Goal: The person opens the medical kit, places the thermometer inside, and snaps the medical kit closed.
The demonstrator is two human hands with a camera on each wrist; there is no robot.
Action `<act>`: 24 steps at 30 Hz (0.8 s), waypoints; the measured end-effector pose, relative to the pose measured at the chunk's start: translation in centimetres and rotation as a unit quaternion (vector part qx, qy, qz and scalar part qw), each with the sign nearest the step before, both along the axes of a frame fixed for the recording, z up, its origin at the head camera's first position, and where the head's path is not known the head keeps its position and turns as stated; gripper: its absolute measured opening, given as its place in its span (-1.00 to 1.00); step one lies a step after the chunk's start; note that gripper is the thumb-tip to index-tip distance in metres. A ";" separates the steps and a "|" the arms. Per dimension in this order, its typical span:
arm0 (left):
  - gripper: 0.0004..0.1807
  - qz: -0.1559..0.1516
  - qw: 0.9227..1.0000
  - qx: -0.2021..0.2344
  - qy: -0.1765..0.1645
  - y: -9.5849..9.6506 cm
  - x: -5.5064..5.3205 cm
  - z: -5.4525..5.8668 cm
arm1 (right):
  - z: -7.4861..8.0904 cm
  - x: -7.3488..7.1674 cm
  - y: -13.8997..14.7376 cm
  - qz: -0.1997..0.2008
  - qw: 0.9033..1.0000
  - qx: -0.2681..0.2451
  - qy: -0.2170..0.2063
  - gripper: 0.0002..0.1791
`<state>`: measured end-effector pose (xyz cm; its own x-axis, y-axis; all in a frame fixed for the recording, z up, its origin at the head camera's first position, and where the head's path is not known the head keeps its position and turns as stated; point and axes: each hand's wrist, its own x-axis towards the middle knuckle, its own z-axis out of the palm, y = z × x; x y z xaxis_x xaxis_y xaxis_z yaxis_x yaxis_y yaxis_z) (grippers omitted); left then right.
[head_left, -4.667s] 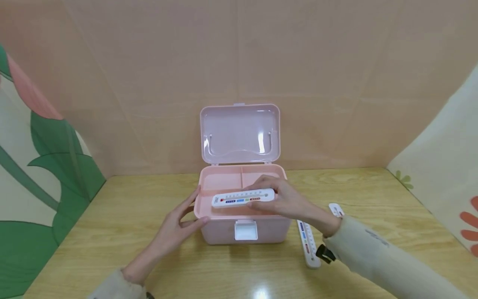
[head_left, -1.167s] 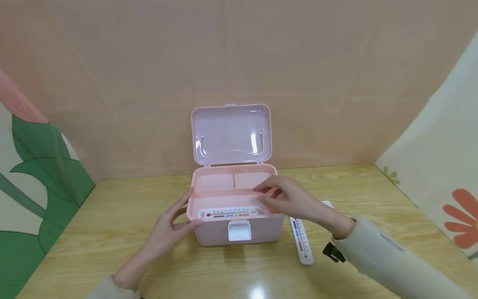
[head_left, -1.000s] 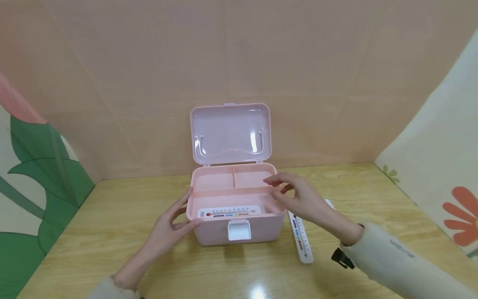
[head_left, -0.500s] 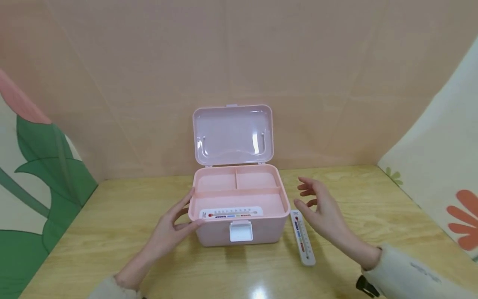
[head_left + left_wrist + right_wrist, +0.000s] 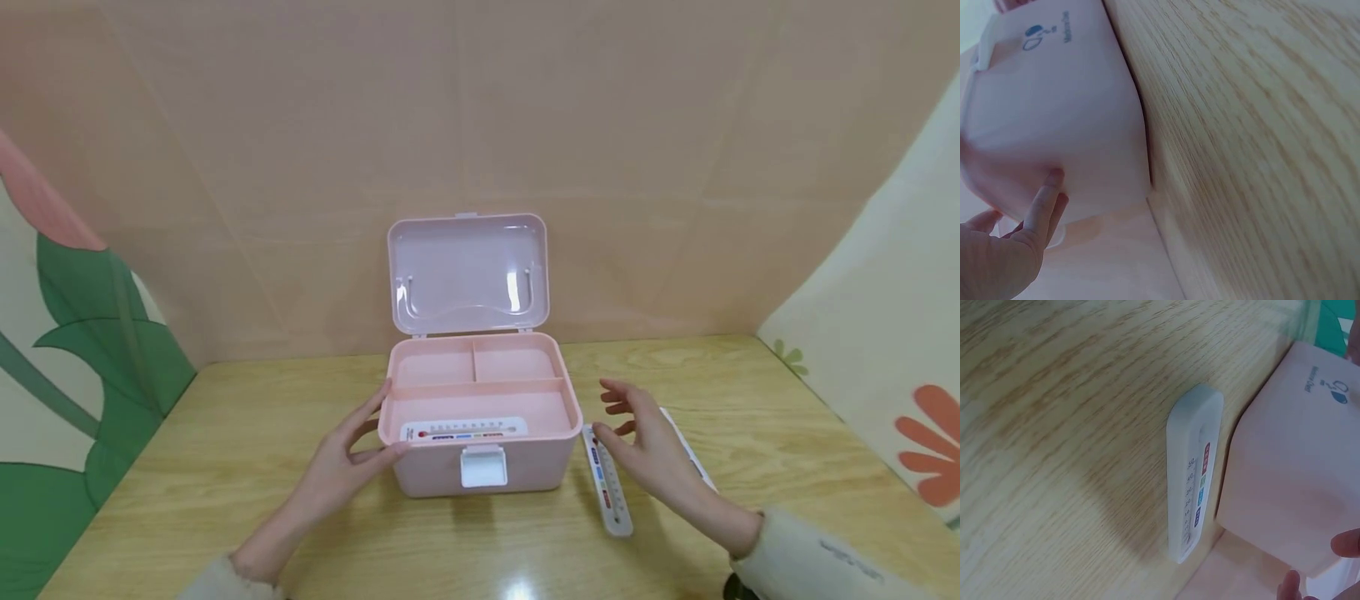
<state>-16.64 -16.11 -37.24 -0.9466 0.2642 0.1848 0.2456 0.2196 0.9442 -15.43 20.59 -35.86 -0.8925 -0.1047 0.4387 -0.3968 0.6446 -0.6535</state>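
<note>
Head view: bracing pink medicine chest [image 5: 540,462] with straight-fingered left hand [image 5: 339,458], presumably against sliding, while holding nothing in relaxed right hand [image 5: 651,437] near white thermometer [image 5: 607,481].

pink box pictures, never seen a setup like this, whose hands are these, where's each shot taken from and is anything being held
No machine here, just a person working bare-handed. The wide picture comes from a camera on the head, looking forward and down. The two tilted close-ups come from cameras on the wrists.

On the wooden table stands a pink box with its lid raised. One thermometer lies in its front compartment; a second thermometer lies to its right on the table. A white strip is partly hidden behind the right hand.

The left hand touches the box's left front corner. The right hand holds nothing.
</note>
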 end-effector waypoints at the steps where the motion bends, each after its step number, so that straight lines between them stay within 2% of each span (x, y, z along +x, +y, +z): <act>1: -0.13 0.001 1.000 -0.001 0.000 0.0 0.0 0.0 | -0.1 0.0 0.0 0.000 1.000 0.001 0.001 -0.41; 6: -0.12 0.011 1.000 -0.008 -0.002 0.0 0.0 0.0 | -0.2 0.2 0.1 -0.003 1.000 0.020 -0.019 -0.39; 11: -0.13 0.011 1.000 -0.010 -0.006 0.0 0.0 0.1 | -0.5 0.3 0.4 -0.008 0.997 0.047 -0.063 -0.31; 18: -0.12 0.011 1.000 -0.014 -0.012 0.1 0.0 0.1 | -0.8 0.5 0.7 -0.010 0.988 0.065 -0.137 -0.18; 24: -0.13 0.006 1.000 -0.008 -0.002 0.1 0.1 0.1 | -1.0 0.4 0.8 -0.010 0.982 0.084 -0.169 -0.12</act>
